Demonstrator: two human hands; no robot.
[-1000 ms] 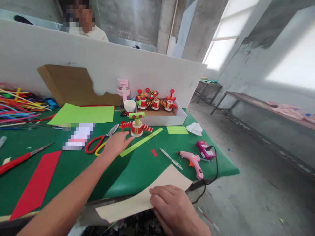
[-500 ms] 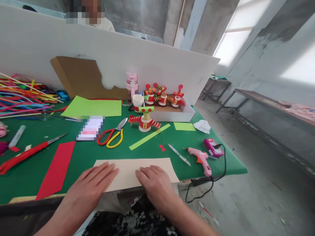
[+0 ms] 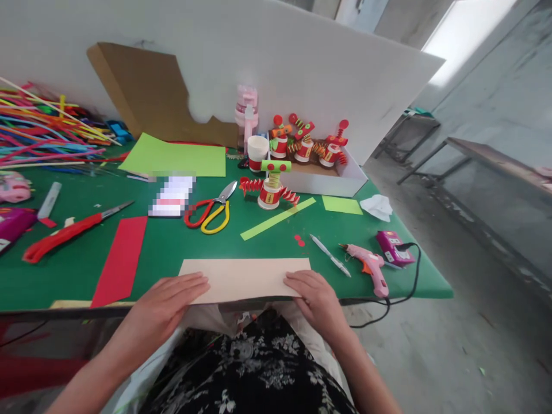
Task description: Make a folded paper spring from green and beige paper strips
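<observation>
A pale cream sheet of card (image 3: 245, 279) lies along the front edge of the table. My left hand (image 3: 175, 296) rests on its left end, fingers stretched flat over the card and the thumb hidden. On the right end lies my right hand (image 3: 317, 296), its fingers also laid flat and slightly bent. Behind the card stand scissors (image 3: 214, 210) with red and yellow handles, a green paper strip (image 3: 278, 218) and a paper-cup figure (image 3: 269, 192) with folded red arms. A white pen (image 3: 330, 255) is beyond my right hand.
A pink glue gun (image 3: 366, 265) with a black cord lies at right, near a purple box (image 3: 394, 248). Red card (image 3: 121, 259) and red-handled scissors (image 3: 73, 232) lie left. At the back are a white box (image 3: 319, 183) of figures, a white cup (image 3: 257, 150) and green paper (image 3: 181, 161).
My hands have moved apart towards the two ends of the cream card. The card now lies straighter along the table edge. The view has tilted down.
</observation>
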